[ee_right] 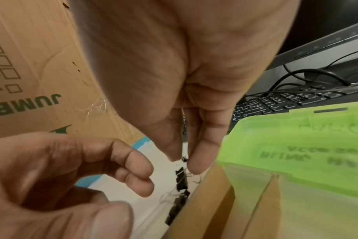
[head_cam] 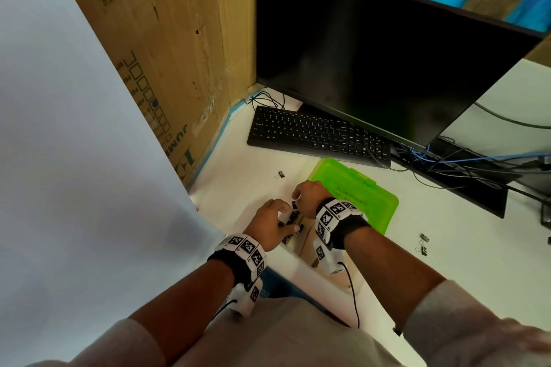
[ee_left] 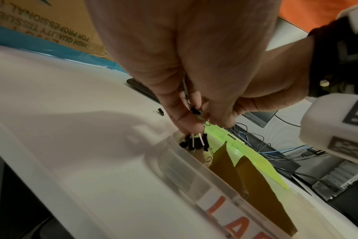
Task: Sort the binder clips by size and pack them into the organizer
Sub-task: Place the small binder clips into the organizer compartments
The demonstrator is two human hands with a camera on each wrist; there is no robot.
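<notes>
Clips (head_cam: 290, 219) lay heaped directly below my hands in the organizer's (ee_left: 204, 181) end compartment; my right hand (head_cam: 308, 195) pinched one small clip, my left hand (head_cam: 269, 225) hovered loosely curled, equally near.

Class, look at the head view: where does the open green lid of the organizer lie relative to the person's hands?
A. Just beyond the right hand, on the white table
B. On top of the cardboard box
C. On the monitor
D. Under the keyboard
A: the green lid lies flat on the white table, just past the right hand.
</notes>
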